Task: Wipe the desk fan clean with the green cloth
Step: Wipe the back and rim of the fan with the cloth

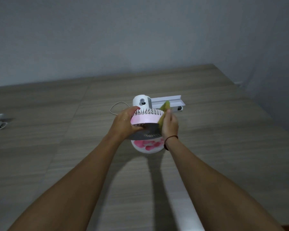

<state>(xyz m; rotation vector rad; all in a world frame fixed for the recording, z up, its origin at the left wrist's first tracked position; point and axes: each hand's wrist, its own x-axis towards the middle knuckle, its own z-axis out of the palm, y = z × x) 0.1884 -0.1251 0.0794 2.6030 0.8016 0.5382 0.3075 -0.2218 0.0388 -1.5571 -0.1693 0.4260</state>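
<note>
Wiping in progress at the right side of the desk fan (145,120), on its pink rim.
The fan stands mid-table (57,130), head tipped forward. The left hand (123,124) curls around the rim's left side to steady it, and the right hand (170,124) pinches the green cloth (165,106) against the right side. No dirt is visible, so progress is hard to tell; the grey grille (148,130), motor housing (141,100) and base (147,146) likely remain.

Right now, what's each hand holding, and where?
Left hand grips the desk fan by its pink rim; right hand holds the green cloth by its lower half.
</note>
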